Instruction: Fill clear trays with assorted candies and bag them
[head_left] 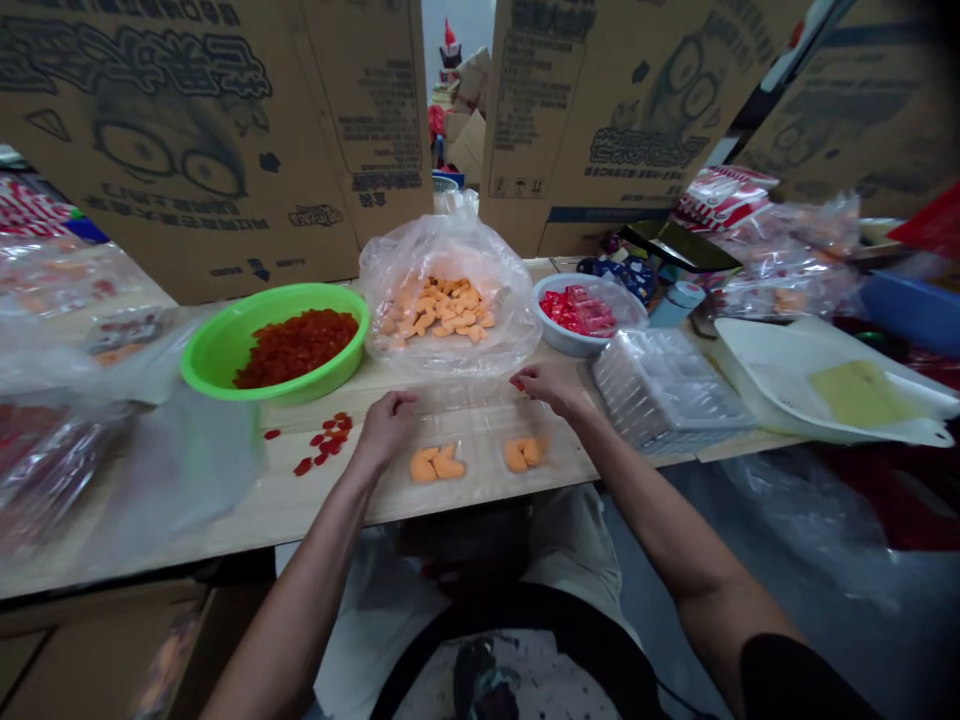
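My right hand (551,388) is closed in a pinch on a small red piece (517,382), above the back right of a clear plastic tray (469,425). Near that tray's left side, my left hand (388,428) has its fingers curled together; what they hold, if anything, is hidden. Orange pieces (437,463) lie in the tray's front left compartment, and more orange pieces (526,453) in the front right one. Loose red pieces (330,438) are scattered on the table left of my left hand. Behind the tray, an open clear bag (450,240) holds many orange pieces.
A green bowl (196,365) of red pieces stands at the left. To the right are a pale blue bowl (568,343) with red packets, stacked clear trays (667,385) and a white basin (780,400). Large cardboard boxes (315,130) wall the table's back.
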